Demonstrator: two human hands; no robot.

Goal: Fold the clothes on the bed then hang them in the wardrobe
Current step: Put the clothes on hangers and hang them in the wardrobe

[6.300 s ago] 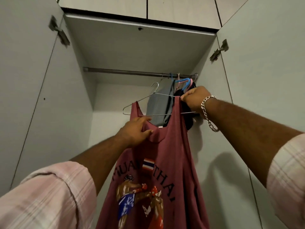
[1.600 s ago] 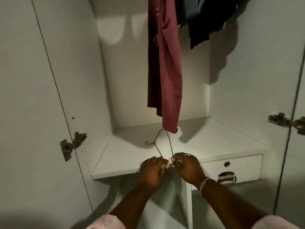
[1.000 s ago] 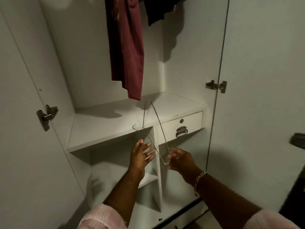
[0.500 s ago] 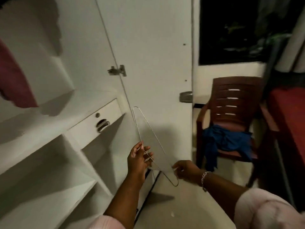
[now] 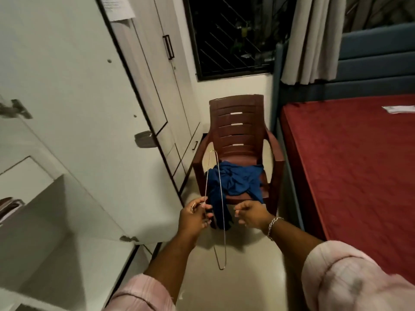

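Note:
My left hand (image 5: 195,215) pinches a thin wire hanger (image 5: 221,223) near its hook; the hanger stands on end, running from about chair-seat height down toward the floor. My right hand (image 5: 251,213) hovers just right of the hanger with fingers loosely curled and holds nothing. A crumpled blue garment (image 5: 235,184) lies on the seat of a brown plastic chair (image 5: 237,129) straight ahead, part of it drooping over the front edge. The bed (image 5: 350,167) with a red cover fills the right side. The open wardrobe door (image 5: 74,122) stands at my left.
White wardrobe shelves (image 5: 45,221) sit at lower left. More closed wardrobe doors (image 5: 161,86) run along the left wall toward a dark barred window (image 5: 231,34). A grey curtain (image 5: 312,39) hangs beside the blue headboard (image 5: 377,61). A white paper (image 5: 399,109) lies on the bed.
I have turned from the wardrobe toward the chair and bed. The hanger taken from the shelf now sits in my left hand alone; my right hand has let go of it.

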